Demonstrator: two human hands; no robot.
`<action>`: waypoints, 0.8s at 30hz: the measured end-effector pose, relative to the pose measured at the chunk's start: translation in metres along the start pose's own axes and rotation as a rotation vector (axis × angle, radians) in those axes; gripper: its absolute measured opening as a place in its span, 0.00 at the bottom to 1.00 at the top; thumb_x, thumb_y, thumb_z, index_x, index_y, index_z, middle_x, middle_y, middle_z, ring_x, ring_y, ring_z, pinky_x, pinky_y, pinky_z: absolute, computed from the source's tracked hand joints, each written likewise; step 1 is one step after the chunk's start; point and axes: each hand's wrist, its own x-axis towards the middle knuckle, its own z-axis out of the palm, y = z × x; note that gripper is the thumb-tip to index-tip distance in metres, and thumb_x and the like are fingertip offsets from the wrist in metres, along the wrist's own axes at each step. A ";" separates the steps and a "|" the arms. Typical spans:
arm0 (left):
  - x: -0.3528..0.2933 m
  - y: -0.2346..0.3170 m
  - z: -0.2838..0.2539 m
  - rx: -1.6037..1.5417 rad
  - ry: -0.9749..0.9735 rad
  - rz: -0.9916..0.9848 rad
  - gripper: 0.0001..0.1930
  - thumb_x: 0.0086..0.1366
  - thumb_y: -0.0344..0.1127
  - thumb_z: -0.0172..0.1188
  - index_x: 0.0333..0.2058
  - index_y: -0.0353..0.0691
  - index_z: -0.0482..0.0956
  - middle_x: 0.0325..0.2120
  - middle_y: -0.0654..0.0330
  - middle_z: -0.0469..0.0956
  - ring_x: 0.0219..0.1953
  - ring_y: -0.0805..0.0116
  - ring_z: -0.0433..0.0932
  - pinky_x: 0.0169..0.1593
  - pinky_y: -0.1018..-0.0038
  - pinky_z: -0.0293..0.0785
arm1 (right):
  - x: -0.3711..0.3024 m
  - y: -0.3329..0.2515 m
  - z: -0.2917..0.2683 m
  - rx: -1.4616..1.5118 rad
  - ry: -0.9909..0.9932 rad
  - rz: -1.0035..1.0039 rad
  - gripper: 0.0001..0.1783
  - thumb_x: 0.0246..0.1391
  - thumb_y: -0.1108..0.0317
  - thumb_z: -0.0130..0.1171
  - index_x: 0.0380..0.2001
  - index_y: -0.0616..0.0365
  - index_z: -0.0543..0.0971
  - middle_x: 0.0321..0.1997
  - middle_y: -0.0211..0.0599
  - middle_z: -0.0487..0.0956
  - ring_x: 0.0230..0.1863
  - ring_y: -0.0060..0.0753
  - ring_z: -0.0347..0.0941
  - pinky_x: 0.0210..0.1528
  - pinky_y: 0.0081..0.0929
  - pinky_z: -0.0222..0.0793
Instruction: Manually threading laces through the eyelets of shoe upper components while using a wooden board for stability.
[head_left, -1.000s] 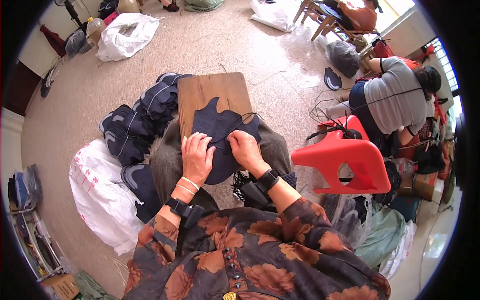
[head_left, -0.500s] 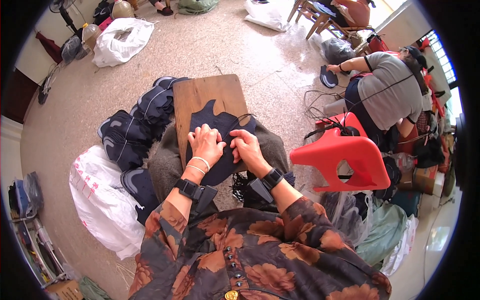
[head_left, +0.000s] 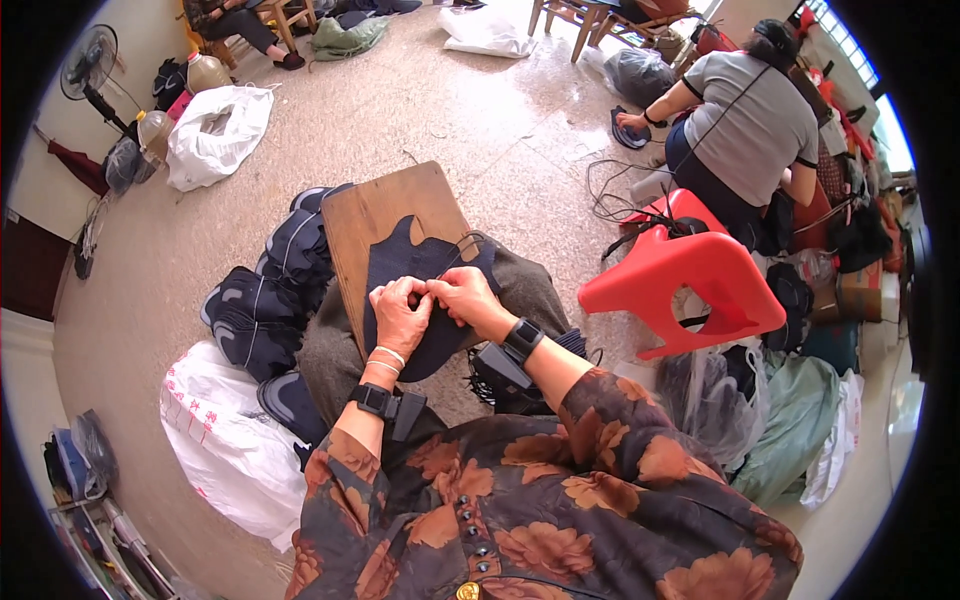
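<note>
A dark navy cut piece of material (head_left: 398,262) with a notched top edge lies on a wooden board (head_left: 352,215) across my lap. My left hand (head_left: 400,316) rests on the piece, its thumb and fingers pinched together. Against it, my right hand (head_left: 466,297) is closed too, fingertips meeting those of the left. Whatever is between the fingertips is too small or hidden to make out. A thin dark cord (head_left: 470,236) loops over the piece's upper right edge, just beyond my right hand.
Bundles of dark cut pieces (head_left: 250,310) and a white sack (head_left: 225,425) lie at my left. At my right stand a red plastic stool (head_left: 650,275) and several bags. A co-worker (head_left: 745,110) bends over a dark piece farther right. A bundle of black cords (head_left: 492,378) hangs below the board.
My hands, apart before, have come together over the dark piece, the right one moving left. The left hand's flattened fingers have drawn into a pinch. The whole view has shifted slightly.
</note>
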 end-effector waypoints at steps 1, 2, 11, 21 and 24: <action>0.001 0.001 0.000 0.003 -0.001 0.007 0.06 0.55 0.32 0.70 0.27 0.43 0.79 0.21 0.66 0.77 0.26 0.69 0.75 0.42 0.68 0.68 | 0.002 -0.001 0.001 -0.049 0.028 0.011 0.14 0.60 0.62 0.61 0.28 0.62 0.80 0.21 0.27 0.75 0.17 0.16 0.67 0.15 0.19 0.62; 0.002 0.001 0.000 -0.116 -0.024 -0.082 0.07 0.55 0.29 0.69 0.31 0.41 0.79 0.23 0.64 0.79 0.28 0.69 0.77 0.41 0.68 0.71 | 0.004 -0.003 0.001 -0.045 0.031 0.005 0.14 0.60 0.62 0.61 0.28 0.62 0.80 0.21 0.27 0.75 0.17 0.16 0.67 0.15 0.19 0.62; -0.014 0.006 -0.004 0.019 0.042 0.006 0.31 0.56 0.40 0.71 0.56 0.36 0.71 0.62 0.47 0.66 0.63 0.45 0.64 0.68 0.56 0.57 | 0.028 -0.015 -0.008 -0.046 0.098 -0.183 0.15 0.56 0.64 0.66 0.22 0.64 0.78 0.19 0.23 0.71 0.23 0.14 0.63 0.24 0.26 0.60; -0.018 0.014 -0.007 0.082 0.026 0.022 0.35 0.55 0.43 0.72 0.58 0.32 0.69 0.61 0.45 0.67 0.64 0.44 0.64 0.68 0.56 0.59 | 0.051 -0.074 -0.043 -0.032 0.135 -0.277 0.15 0.59 0.61 0.64 0.24 0.61 0.81 0.19 0.20 0.71 0.22 0.13 0.62 0.22 0.23 0.57; -0.017 0.015 -0.008 0.076 0.033 0.018 0.35 0.55 0.42 0.72 0.57 0.32 0.69 0.60 0.45 0.67 0.64 0.44 0.64 0.68 0.56 0.59 | 0.058 -0.091 -0.046 -0.037 0.152 -0.313 0.14 0.59 0.61 0.65 0.25 0.61 0.81 0.19 0.19 0.71 0.21 0.13 0.61 0.22 0.23 0.57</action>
